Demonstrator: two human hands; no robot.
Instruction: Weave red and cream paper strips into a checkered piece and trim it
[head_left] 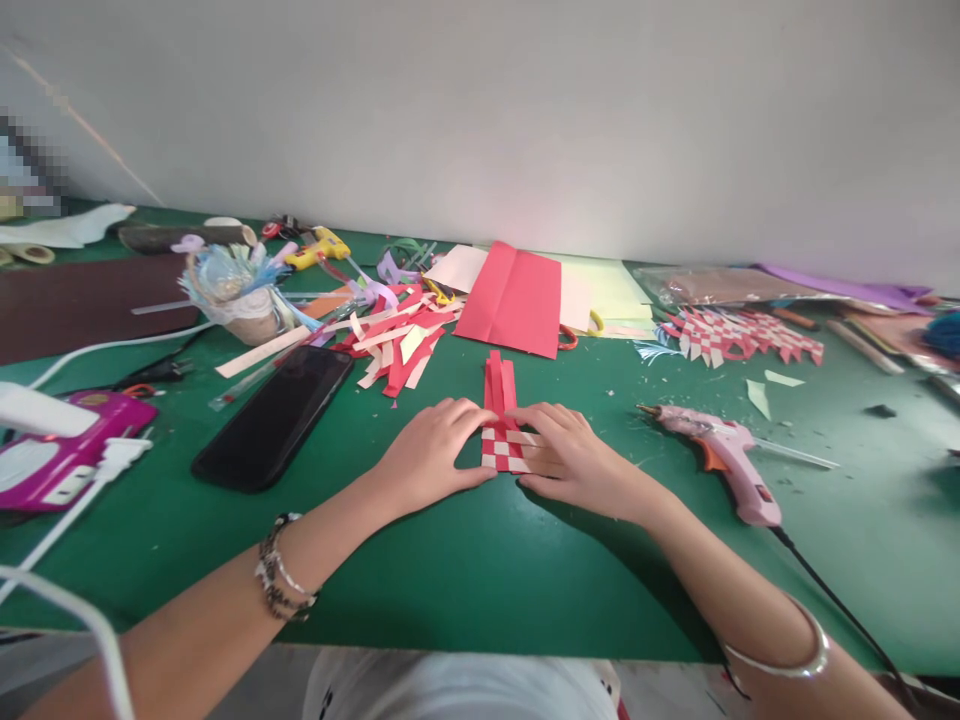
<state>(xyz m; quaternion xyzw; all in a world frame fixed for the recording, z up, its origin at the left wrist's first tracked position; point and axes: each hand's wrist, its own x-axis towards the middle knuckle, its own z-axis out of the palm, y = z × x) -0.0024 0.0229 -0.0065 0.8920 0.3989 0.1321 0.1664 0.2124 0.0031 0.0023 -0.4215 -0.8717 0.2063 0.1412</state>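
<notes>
A small woven piece of red and pale pink paper strips (498, 450) lies on the green table between my hands, its loose red strips pointing away from me. My left hand (436, 450) touches its left side, thumb at the lower corner and fingertips near the top of the checkered part. On the right side, my right hand (576, 455) holds the woven piece, its fingers over the pale strip ends and its thumb near the lower edge. Both hands have the paper between them, nearly flat on the table.
Paper strips (397, 340), a red sheet (514, 300) and a black phone (274, 418) lie beyond and left. A pink glue gun (720, 445) with its cord is at right. Finished-looking checkered pieces (742, 335) lie back right; a magenta power strip (67, 450) sits at far left.
</notes>
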